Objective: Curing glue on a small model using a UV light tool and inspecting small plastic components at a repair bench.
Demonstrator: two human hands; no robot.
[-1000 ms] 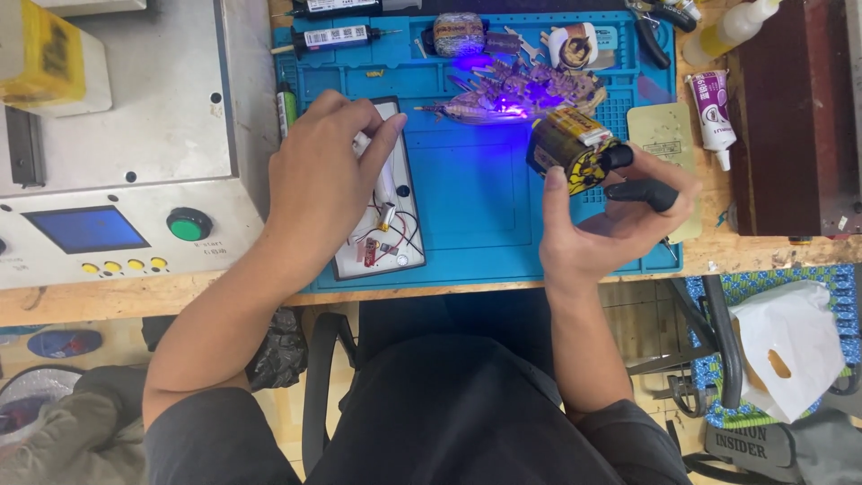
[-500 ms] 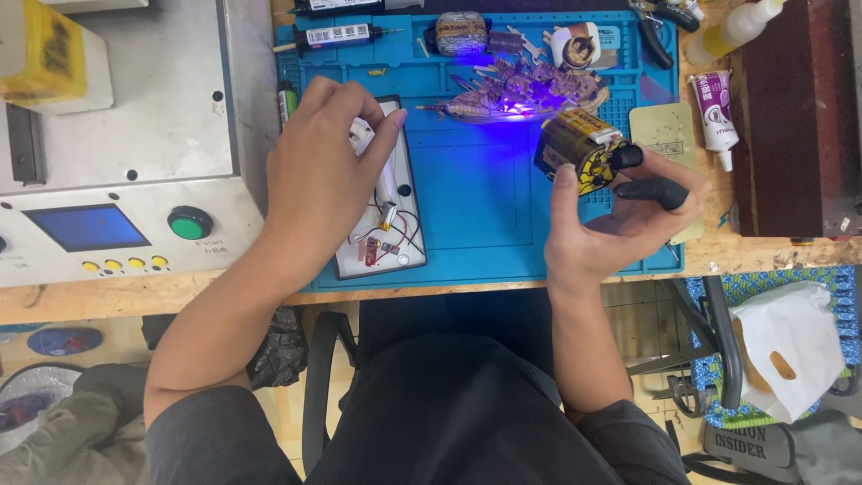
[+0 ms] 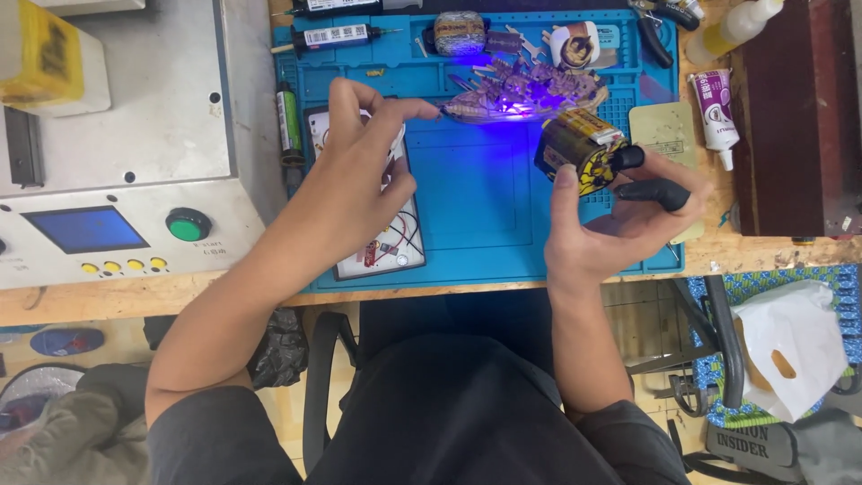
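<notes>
Gripping a yellow-and-black cylindrical part (image 3: 579, 150) in curled fingers, the right hand (image 3: 620, 220) holds it above the blue work mat (image 3: 476, 207), long axis slanting from lower left to upper right; the left hand (image 3: 355, 175), fingers loosely spread, rests on the white breadboard (image 3: 391, 247) lying lengthwise away from the person

A: What lies under the left hand's fingers (image 3: 373, 117)?
B: A smooth white plastic breadboard (image 3: 382, 229) on a matt blue rubbery mat (image 3: 476, 216).
A: And beyond?
B: Bare, rough wooden tabletop (image 3: 108, 301); a grey painted-metal machine (image 3: 153, 135).
</notes>
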